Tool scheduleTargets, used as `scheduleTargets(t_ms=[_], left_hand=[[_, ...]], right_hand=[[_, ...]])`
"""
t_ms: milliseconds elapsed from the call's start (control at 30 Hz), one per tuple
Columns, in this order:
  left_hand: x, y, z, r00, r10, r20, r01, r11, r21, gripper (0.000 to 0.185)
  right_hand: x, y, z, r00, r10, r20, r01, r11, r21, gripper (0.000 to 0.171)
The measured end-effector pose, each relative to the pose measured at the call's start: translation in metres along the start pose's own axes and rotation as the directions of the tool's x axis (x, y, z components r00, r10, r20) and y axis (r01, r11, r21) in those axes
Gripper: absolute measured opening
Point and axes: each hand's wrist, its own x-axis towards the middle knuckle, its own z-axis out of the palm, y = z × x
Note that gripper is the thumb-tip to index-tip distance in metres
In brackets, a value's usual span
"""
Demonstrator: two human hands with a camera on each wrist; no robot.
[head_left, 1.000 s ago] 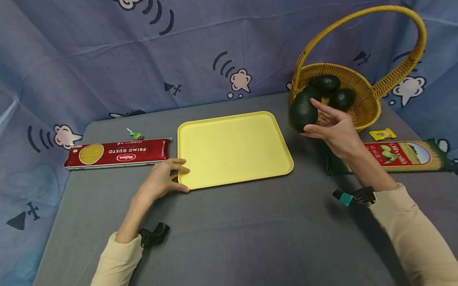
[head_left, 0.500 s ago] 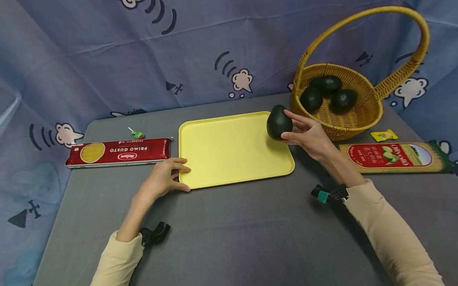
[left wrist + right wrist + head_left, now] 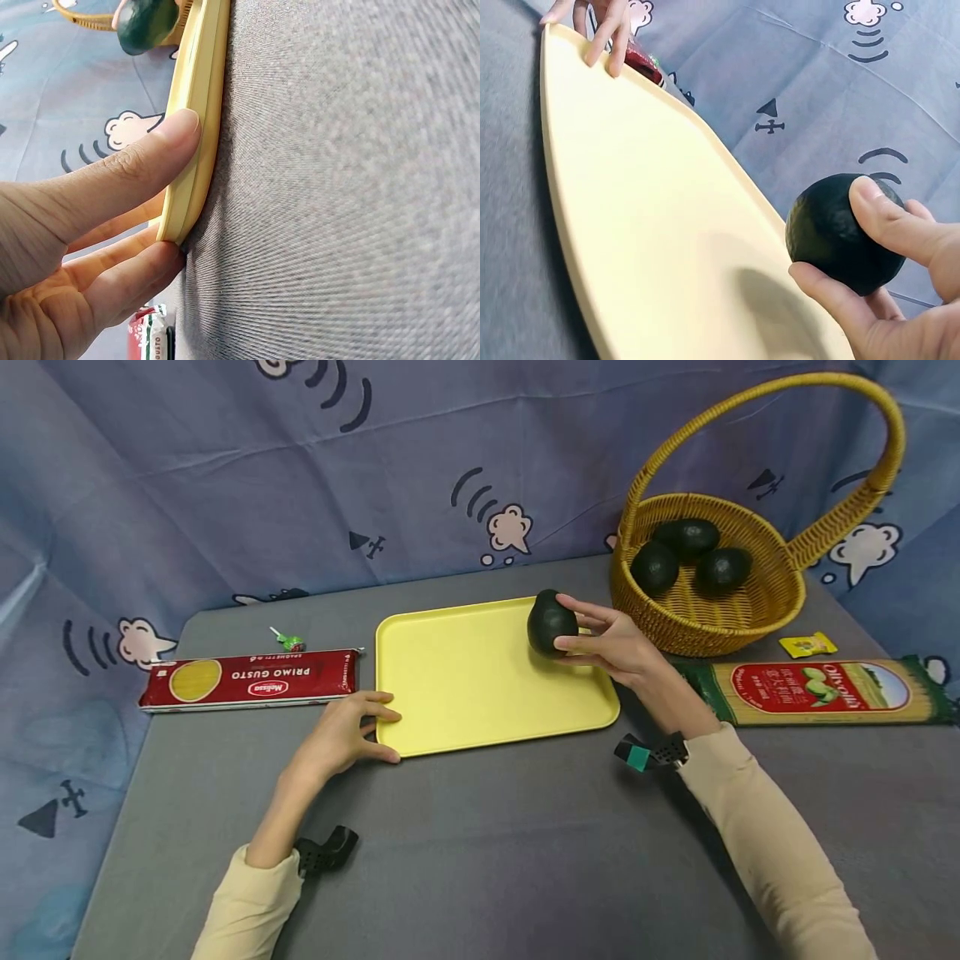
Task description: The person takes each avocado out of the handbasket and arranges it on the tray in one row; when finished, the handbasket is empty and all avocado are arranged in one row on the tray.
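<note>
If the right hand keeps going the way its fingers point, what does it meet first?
Probably nothing soon: the right hand, gripping the avocado, points left across the bare yellow tray. Height above the tray is unclear.

Left arm: stretched forward in a cream sleeve, wrist bare, with a black wrist mount beneath it.
Left hand: low on the bench, thumb and fingers curled into a pinching grip, thumb above, fingers below.
Right arm: reaches forward and inward, cream sleeve, black and teal mount at the wrist.
Right hand: raised, palm turned left, fingers and thumb curved in a grip.
</note>
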Motion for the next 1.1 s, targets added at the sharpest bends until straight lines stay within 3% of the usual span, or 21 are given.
scheduleTargets(t_ms=[733, 1100], left_hand=[[-0.001, 0.001, 0.001, 1.0, 0.025, -0.016, -0.025, 1.0, 0.01, 0.048], [0.0, 0.002, -0.001, 1.0, 0.014, -0.007, -0.014, 1.0, 0.005, 0.047]], right_hand=[[0.035, -0.002, 0.041, 0.992, 0.092, 0.088, -0.099, 0.992, 0.074, 0.072], [0.054, 0.005, 0.062, 0.987, 0.125, 0.102, -0.129, 0.991, 0.035, 0.07]])
